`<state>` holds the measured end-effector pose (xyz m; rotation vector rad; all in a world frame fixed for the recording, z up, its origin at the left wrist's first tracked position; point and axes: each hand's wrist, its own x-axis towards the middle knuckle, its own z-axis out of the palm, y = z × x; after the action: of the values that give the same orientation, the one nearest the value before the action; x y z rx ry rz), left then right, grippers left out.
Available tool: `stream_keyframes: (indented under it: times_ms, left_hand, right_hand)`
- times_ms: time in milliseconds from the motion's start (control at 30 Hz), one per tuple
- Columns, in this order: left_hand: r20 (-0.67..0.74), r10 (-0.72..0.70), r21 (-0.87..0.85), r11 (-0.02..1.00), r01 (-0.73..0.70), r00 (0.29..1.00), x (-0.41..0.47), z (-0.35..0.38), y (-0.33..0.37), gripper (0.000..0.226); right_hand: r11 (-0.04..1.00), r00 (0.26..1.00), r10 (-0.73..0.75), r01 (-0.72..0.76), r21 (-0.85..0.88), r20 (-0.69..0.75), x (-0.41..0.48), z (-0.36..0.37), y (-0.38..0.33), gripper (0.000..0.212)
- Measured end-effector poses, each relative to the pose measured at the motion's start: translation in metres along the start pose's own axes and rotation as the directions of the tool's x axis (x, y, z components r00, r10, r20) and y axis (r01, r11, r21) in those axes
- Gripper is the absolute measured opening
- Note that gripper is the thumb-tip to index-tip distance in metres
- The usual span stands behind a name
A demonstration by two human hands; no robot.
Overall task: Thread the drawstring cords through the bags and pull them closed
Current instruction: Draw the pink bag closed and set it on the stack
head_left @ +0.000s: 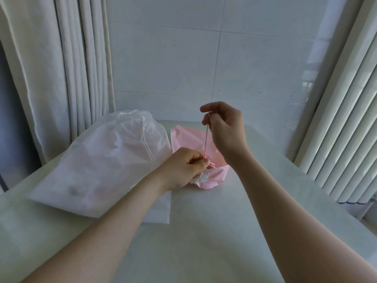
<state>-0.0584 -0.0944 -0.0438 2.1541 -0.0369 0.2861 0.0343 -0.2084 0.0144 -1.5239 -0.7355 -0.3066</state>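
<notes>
1. We see a pink drawstring bag [187, 137] lying near the middle of a pale table [204, 237], just to the right of a larger white drawstring bag [106, 160].
2. Our left hand [187, 168] rests on the near end of the pink bag. Its fingers are curled tight around the bunched, gathered fabric there.
3. Our right hand [224, 127] is raised above the bag. The thumb and forefinger pinch the pink cord [206, 139], and the other fingers are loosely curled.
4. The cord runs in a nearly straight line from that pinch down to the fingertips of the left hand. A small loop of it shows just beside them.
5. The white bag looks filled and lies at an angle, its mouth at the far end. Its white cord [145, 139] trails across the top.
6. A flat white sheet or bag [161, 211] lies under the white bag's near edge; we cannot tell which.
7. Cream curtains [61, 68] hang on the left, a white radiator [346, 119] stands on the right, and a tiled wall [163, 48] is behind.
</notes>
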Motion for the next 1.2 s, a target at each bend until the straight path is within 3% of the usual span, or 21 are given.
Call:
stream_keyframes:
  times_ms: [100, 167, 233, 300, 367, 500, 767, 867, 967, 1100, 1200]
  left_hand:
    - [0.045, -0.036, -0.112, 0.993, 0.041, 0.998, 0.000, -0.004, -0.005, 0.031]
    - [0.068, -0.053, -0.168, 0.984, 0.064, 0.996, -0.001, -0.005, -0.004, 0.029]
    - [0.060, -0.070, -0.197, 0.977, 0.081, 0.996, -0.001, -0.007, -0.003, 0.026]
    - [0.051, -0.081, -0.233, 0.968, 0.091, 0.995, -0.002, -0.009, -0.004, 0.027]
    - [0.043, -0.093, -0.278, 0.955, 0.101, 0.995, -0.002, -0.011, -0.004, 0.029]
    - [-0.034, -0.121, -0.300, 0.948, 0.105, 0.992, 0.000, -0.010, -0.005, 0.036]
    - [-0.074, -0.173, -0.333, 0.933, 0.139, 0.982, 0.000, -0.010, -0.008, 0.039]
    - [-0.109, -0.185, -0.377, 0.917, 0.132, 0.977, 0.000, -0.012, -0.007, 0.042]
    - [-0.159, -0.209, -0.389, 0.911, 0.134, 0.965, -0.001, -0.015, -0.004, 0.057]
    - [-0.134, -0.202, -0.356, 0.924, 0.143, 0.970, -0.004, -0.021, 0.002, 0.059]
    - [-0.105, -0.243, -0.358, 0.914, 0.192, 0.964, -0.004, -0.024, 0.008, 0.039]
  right_hand:
    - [0.951, 0.972, -0.092, 0.150, -0.272, 0.216, 0.012, 0.007, 0.013, 0.050]
    - [0.771, 0.885, -0.076, 0.344, -0.536, 0.459, 0.016, 0.010, 0.024, 0.057]
    - [0.631, 0.841, -0.038, 0.439, -0.639, 0.540, 0.018, 0.011, 0.035, 0.054]
    - [0.650, 0.887, -0.098, 0.400, -0.646, 0.451, 0.015, 0.010, 0.040, 0.036]
    - [0.732, 0.934, -0.124, 0.315, -0.605, 0.336, 0.009, 0.009, 0.035, 0.018]
    - [0.839, 0.922, 0.021, 0.193, -0.508, 0.386, -0.010, 0.003, 0.018, 0.030]
    - [0.765, 0.860, -0.002, 0.330, -0.553, 0.510, -0.025, -0.009, 0.018, 0.038]
    - [0.765, 0.851, -0.004, 0.341, -0.547, 0.526, -0.026, -0.015, 0.014, 0.031]
    - [0.798, 0.834, -0.094, 0.390, -0.459, 0.544, -0.031, -0.019, 0.008, 0.027]
    - [0.777, 0.828, -0.164, 0.443, -0.448, 0.536, -0.029, -0.016, 0.011, 0.020]
    - [0.745, 0.820, -0.147, 0.460, -0.482, 0.554, -0.028, -0.020, 0.010, 0.014]
